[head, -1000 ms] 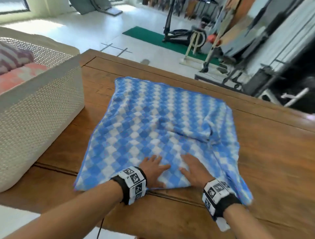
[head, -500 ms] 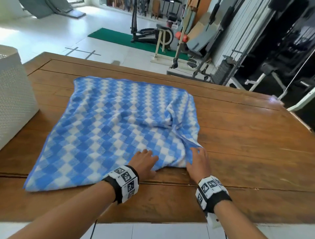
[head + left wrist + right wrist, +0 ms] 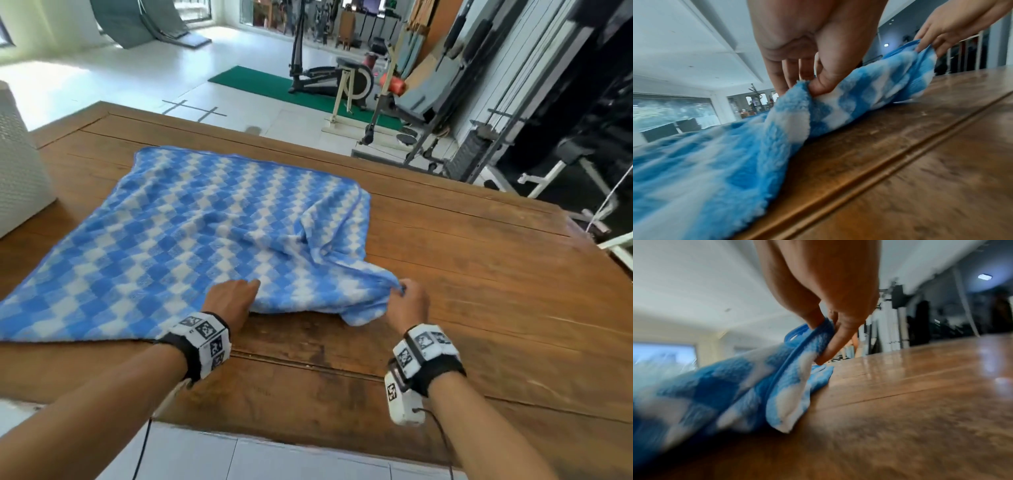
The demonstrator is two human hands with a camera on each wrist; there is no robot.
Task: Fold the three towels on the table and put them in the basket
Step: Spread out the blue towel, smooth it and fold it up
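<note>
A blue and white checked towel (image 3: 191, 236) lies spread on the wooden table (image 3: 479, 274), rumpled at its near right part. My left hand (image 3: 233, 298) pinches the towel's near edge between thumb and fingers, as the left wrist view shows with the towel (image 3: 777, 123) bunched under the left hand (image 3: 813, 84). My right hand (image 3: 407, 298) pinches the towel's near right corner, lifted a little off the wood; in the right wrist view the right hand (image 3: 828, 331) holds the towel (image 3: 764, 386) by its blue hem. The white woven basket (image 3: 17, 178) stands at the table's left.
Bare wood stretches to the right of the towel and along the near edge (image 3: 308, 411). Beyond the far edge are a white tiled floor, a green mat (image 3: 260, 82) and gym machines (image 3: 349, 78).
Both hands went from pressing flat on the towel to pinching its near edge. The right hand slid right along the edge to the corner and drew it outward. The camera view swung right.
</note>
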